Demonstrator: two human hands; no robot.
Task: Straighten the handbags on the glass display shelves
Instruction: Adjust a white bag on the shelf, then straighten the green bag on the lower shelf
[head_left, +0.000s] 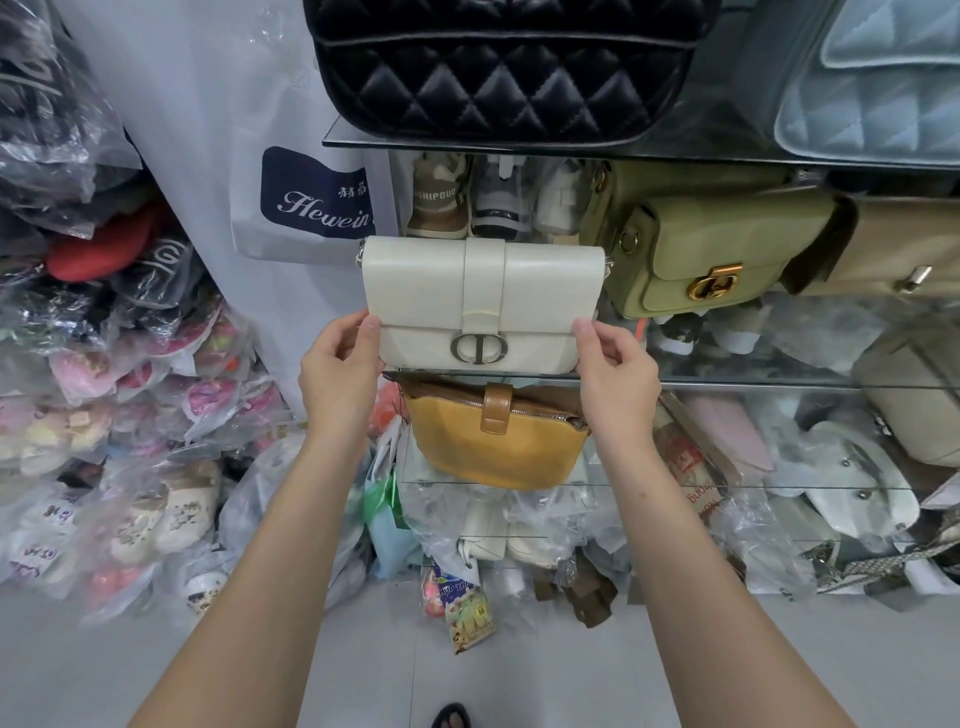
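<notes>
On the middle glass shelf (727, 383), a cream handbag (483, 301) stands upright, left hand (340, 371) and right hand (615, 371) each pinching a lower corner. It looks light, stiff and smooth; the sides suit gripping.

A cream leather flap handbag with a silver round clasp (483, 306) is standing upright at the left end of the middle glass display shelf (779, 383), facing squarely out. Beside it an olive-green flap bag with a gold clasp (696, 254) is sitting turned at an angle. A black quilted bag (498, 67) is resting on the shelf above, and a mustard-yellow zip bag with a brown tab (493, 441) is lying on the shelf below.
</notes>
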